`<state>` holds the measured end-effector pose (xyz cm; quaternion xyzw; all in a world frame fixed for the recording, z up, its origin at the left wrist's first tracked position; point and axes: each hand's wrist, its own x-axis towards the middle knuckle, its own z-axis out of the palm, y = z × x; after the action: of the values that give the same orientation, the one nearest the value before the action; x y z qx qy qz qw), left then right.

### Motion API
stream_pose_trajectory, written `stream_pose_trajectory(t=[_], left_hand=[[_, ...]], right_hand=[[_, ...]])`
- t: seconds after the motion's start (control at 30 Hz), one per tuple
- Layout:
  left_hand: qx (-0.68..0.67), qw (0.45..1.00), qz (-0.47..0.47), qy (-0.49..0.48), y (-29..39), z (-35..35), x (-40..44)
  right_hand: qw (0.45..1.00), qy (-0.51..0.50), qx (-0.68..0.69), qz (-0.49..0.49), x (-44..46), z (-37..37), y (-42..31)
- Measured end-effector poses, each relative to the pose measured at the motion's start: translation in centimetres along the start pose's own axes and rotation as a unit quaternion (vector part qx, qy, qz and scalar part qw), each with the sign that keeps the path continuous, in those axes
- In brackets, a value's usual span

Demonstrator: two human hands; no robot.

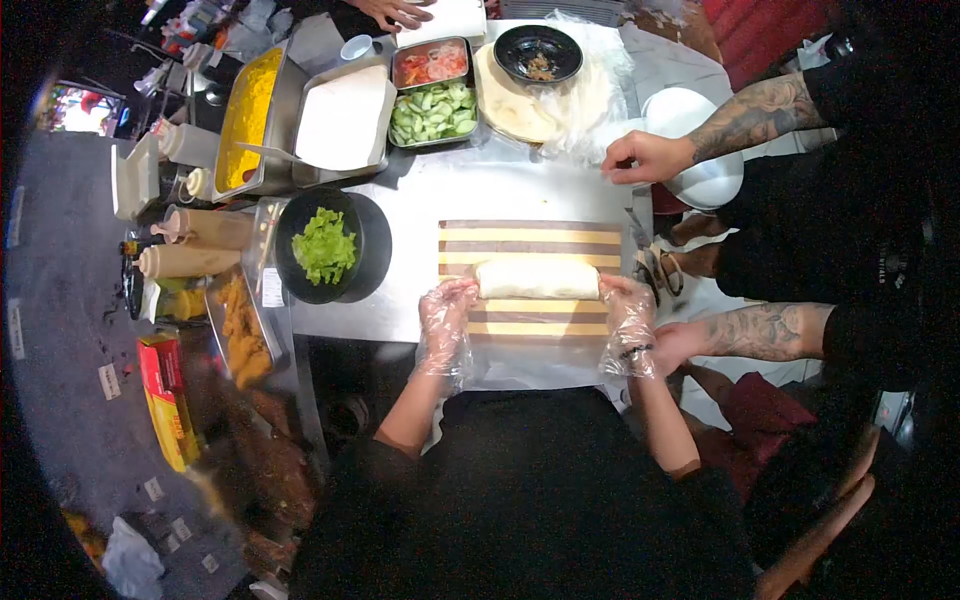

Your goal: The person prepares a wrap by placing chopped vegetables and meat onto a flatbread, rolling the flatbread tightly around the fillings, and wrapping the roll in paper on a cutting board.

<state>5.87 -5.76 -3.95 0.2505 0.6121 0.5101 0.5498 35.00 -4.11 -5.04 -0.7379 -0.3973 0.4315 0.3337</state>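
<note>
A rolled wrap (538, 280) lies across a striped wooden board (530, 328) in front of me. My left hand (446, 315), in a clear plastic glove, is closed with its fingertips at the wrap's left end. At the other end, my right hand (629, 312), gloved the same way, pinches the wrap's right tip. Under the board is a translucent sheet (540, 372) on the table. To the left of the board stands a black bowl with green lettuce (324, 246). The undersides of my fingers are hidden.
At the back are trays of cucumber (433, 114) and tomato (430, 64), and flatbreads (505, 105) under a black bowl (538, 55). Sauce bottles (200, 262) line the left. Another person's hand (650, 157) reaches in from the right; their other hand (678, 345) is beside my right wrist.
</note>
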Motion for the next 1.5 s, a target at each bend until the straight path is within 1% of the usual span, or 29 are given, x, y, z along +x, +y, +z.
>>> stream_pose_trajectory(t=[0.07, 0.13, 0.17, 0.27, 0.3, 0.33, 0.37, 0.43, 0.47, 0.5, 0.53, 0.6, 0.77, 0.83, 0.87, 0.93, 0.97, 1.0, 1.03, 1.07, 1.1, 1.17, 1.23, 1.3, 1.33, 1.37, 1.43, 1.47, 1.5], left_hand=[[0.013, 1.000, -0.001, -0.013, -0.1, 0.1, 0.4], [0.080, 0.996, 0.043, 0.006, 0.2, 0.4, 0.6], [0.079, 0.996, 0.041, 0.005, 0.4, 0.7, 0.5], [0.114, 0.992, 0.061, 0.009, 1.3, 1.5, -0.3], [0.163, 0.983, 0.080, 0.006, 1.6, 1.6, -0.8], [0.211, 0.972, 0.100, 0.003, 2.0, 1.7, -1.2], [0.213, 0.972, 0.099, 0.003, 3.4, 2.6, -2.0], [0.204, 0.977, 0.064, -0.003, 5.6, 4.3, -3.4], [0.205, 0.977, 0.062, -0.005, 4.6, 3.9, -3.1], [0.219, 0.972, 0.083, -0.023, 3.8, 3.7, -2.5], [0.232, 0.966, 0.104, -0.042, 3.0, 3.5, -2.1], [0.252, 0.960, 0.108, -0.053, 2.9, 3.4, -1.9], [0.288, 0.947, 0.117, -0.077, 2.0, 2.8, -0.9], [0.413, 0.902, 0.098, -0.085, 1.9, 2.6, -0.4], [0.413, 0.901, 0.098, -0.086, 2.7, 3.1, -0.5], [0.615, 0.772, 0.130, -0.092, 4.4, 4.7, -1.3], [0.615, 0.772, 0.130, -0.092, 5.4, 5.7, -1.5], [0.612, 0.780, 0.097, -0.089, 6.4, 6.6, -1.6], [0.608, 0.786, 0.064, -0.086, 6.8, 7.1, -1.8], [0.609, 0.786, 0.063, -0.086, 6.3, 7.1, -1.6], [0.585, 0.803, 0.089, -0.071, 5.4, 6.9, -1.3], [0.560, 0.818, 0.116, -0.058, 4.9, 6.8, -1.2], [0.503, 0.860, 0.040, -0.076, 5.0, 6.6, -0.9], [0.502, 0.859, 0.035, -0.095, 5.8, 5.9, -0.8], [0.500, 0.858, 0.028, -0.116, 6.1, 5.7, -0.7], [0.500, 0.858, 0.030, -0.116, 5.7, 5.5, -0.7], [0.593, 0.788, 0.143, -0.088, 5.3, 5.3, -0.8], [0.592, 0.788, 0.144, -0.089, 5.7, 5.4, -0.7], [0.636, 0.746, 0.169, -0.098, 6.1, 5.5, -0.9]], right_hand=[[0.999, 0.006, 0.029, 0.024, 0.1, 0.0, 0.8], [0.988, -0.015, 0.142, -0.064, 0.2, 0.2, 1.8], [0.987, -0.010, 0.156, -0.031, 0.1, 0.3, 1.5], [0.990, -0.010, 0.140, 0.015, -1.0, -0.2, -0.8], [0.990, -0.008, 0.139, 0.016, -1.5, -0.3, -1.6], [0.996, 0.007, 0.089, 0.000, -2.2, -0.4, -2.2], [0.999, 0.022, 0.040, -0.017, -2.8, -0.3, -2.8], [0.996, 0.004, 0.080, -0.032, -4.0, 0.0, -4.3], [0.992, -0.011, 0.119, -0.048, -4.6, 0.4, -4.7], [0.993, 0.005, 0.113, -0.010, -5.0, 1.1, -4.8], [0.993, 0.006, 0.114, -0.008, -5.0, 1.1, -4.7], [0.999, 0.009, 0.023, -0.025, -5.0, 1.2, -4.7], [0.999, 0.024, 0.016, -0.022, -4.7, 1.2, -5.8], [0.999, 0.026, 0.035, -0.016, -4.5, 1.0, -5.7], [0.999, 0.020, 0.010, -0.026, -4.5, 0.7, -6.1], [0.999, 0.015, -0.016, -0.036, -4.4, 0.4, -7.6], [0.985, 0.006, -0.173, -0.015, -4.1, 0.5, -9.0], [0.945, -0.004, -0.327, 0.008, -4.1, 0.8, -9.7], [0.945, -0.005, -0.327, 0.009, -4.2, 1.2, -9.8], [0.938, 0.015, -0.344, -0.026, -4.1, 1.5, -9.7], [0.930, 0.035, -0.362, -0.062, -4.0, 1.8, -9.4], [0.925, 0.032, -0.375, -0.048, -3.6, 2.4, -8.8], [0.921, 0.030, -0.388, -0.039, -3.1, 3.1, -7.4], [0.943, 0.083, -0.308, -0.100, -2.6, 2.9, -5.3], [0.942, 0.084, -0.308, -0.102, -2.2, 2.4, -5.1], [0.963, 0.057, -0.253, -0.076, -1.7, 2.0, -4.9], [0.984, 0.018, -0.177, -0.014, -1.6, 1.7, -5.7], [0.984, 0.019, -0.177, -0.015, -1.2, 1.4, -5.5], [0.973, -0.011, -0.229, -0.036, -0.7, 0.8, -4.9]])
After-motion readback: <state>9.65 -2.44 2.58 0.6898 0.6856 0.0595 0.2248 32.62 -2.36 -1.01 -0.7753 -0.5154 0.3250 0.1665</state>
